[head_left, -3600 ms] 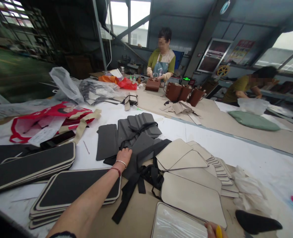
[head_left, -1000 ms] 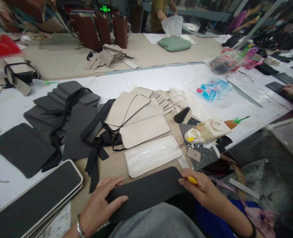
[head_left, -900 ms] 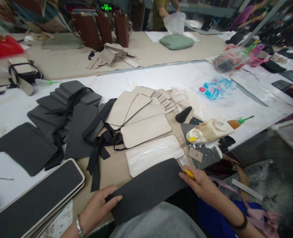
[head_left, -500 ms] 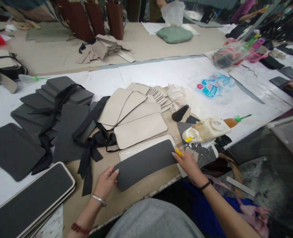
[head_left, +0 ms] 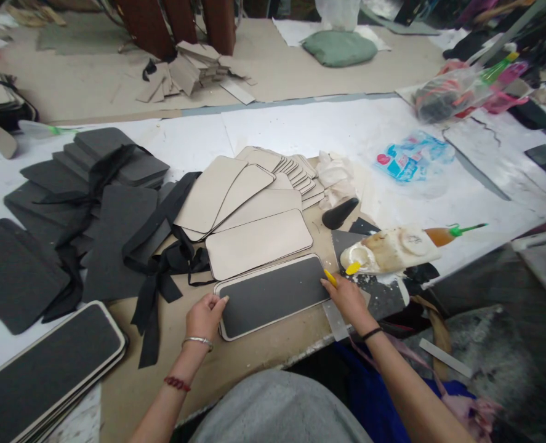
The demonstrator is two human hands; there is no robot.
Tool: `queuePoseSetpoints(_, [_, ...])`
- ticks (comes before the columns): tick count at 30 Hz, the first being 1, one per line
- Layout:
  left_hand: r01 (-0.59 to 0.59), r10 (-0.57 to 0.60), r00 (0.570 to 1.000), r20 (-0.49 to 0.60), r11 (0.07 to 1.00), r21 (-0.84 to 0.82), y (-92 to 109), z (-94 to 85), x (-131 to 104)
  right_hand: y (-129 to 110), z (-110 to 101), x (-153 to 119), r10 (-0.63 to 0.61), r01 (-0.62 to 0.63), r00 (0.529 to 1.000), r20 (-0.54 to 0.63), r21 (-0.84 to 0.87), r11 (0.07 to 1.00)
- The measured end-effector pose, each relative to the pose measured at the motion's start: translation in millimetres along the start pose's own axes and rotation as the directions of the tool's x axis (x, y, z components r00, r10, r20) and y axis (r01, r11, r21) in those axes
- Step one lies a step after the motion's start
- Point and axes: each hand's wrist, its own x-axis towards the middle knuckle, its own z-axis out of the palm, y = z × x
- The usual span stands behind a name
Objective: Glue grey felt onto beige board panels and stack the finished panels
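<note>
A dark grey foam-like panel [head_left: 273,295] lies over a beige rounded panel [head_left: 236,335], whose border shows around it. My left hand [head_left: 204,318] pinches the left end, thumb on top. At the right end, my right hand [head_left: 348,300] has a yellow stick-like tool [head_left: 330,278] tucked in its fingers, and its thumb touches the panel's edge. What the tool ends in is hidden. Just behind lie loose beige panels [head_left: 261,243]. Right of my right hand, a cut-open white container [head_left: 388,249] holds white paste and a yellow piece [head_left: 353,268].
Dark grey panels [head_left: 129,234] tied with black fabric strips [head_left: 150,320] lie at left. A stack of bordered panels [head_left: 51,369] is at front left. A black tapered object [head_left: 340,213], an amber bottle [head_left: 441,236] and a plastic wrapper [head_left: 413,157] lie at right.
The dark grey panel has gone from being held tilted and bowed above the beige panel to lying flat on it, lined up within its border. Both hands have come down with it.
</note>
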Motion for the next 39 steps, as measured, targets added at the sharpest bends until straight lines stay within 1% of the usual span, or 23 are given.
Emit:
queuePoseSetpoints(2, [0.009,-0.009,1.000,0.008,1.000,0.027,3.1,-1.6,-0.5,-1.3,-0.6,0.6,0.016,-0.015,0.999,0.032,-0.022,1.000])
queuePoseSetpoints(5, [0.032,-0.032,0.999,0.007,0.999,0.044,6.5,-3.7,-0.9,-1.8,-1.7,2.2,0.010,-0.008,0.999,0.051,-0.035,0.999])
queuePoseSetpoints(9, [0.032,-0.032,0.999,0.009,0.999,0.028,8.0,-3.9,-0.8,-0.8,-1.6,6.3,0.004,0.000,0.998,0.064,-0.057,0.998])
queuePoseSetpoints(13, [0.034,-0.034,0.999,0.006,0.999,0.012,6.8,-2.8,0.9,-1.0,-1.4,9.2,-0.015,0.020,0.997,0.074,-0.071,0.997])
queuePoseSetpoints(19, [0.034,-0.034,0.999,0.013,0.999,-0.021,4.0,-0.4,4.7,-2.0,0.1,9.4,-0.016,0.026,0.998,0.064,-0.149,0.988])
queuePoseSetpoints(24, [0.038,-0.039,0.999,-0.025,0.998,-0.049,-0.5,3.6,6.7,-1.7,2.7,10.0,-0.037,0.045,0.998,0.055,-0.157,0.987])
queuePoseSetpoints(30, [0.013,-0.023,0.994,-0.107,0.996,-0.086,-5.8,2.3,-6.5,-1.8,2.6,10.4,-0.030,0.042,0.997,0.072,-0.169,0.985])
queuePoseSetpoints(35, [-0.005,-0.005,0.994,-0.106,0.995,-0.098,-11.2,6.6,-19.5,-1.7,4.0,11.3,-0.036,0.046,0.998,0.054,-0.194,0.980])
queuePoseSetpoints(39, [-0.001,-0.011,0.993,-0.115,0.995,-0.102,-14.2,12.8,-21.3,-4.4,2.4,9.9,-0.033,0.045,0.997,0.067,-0.184,0.982])
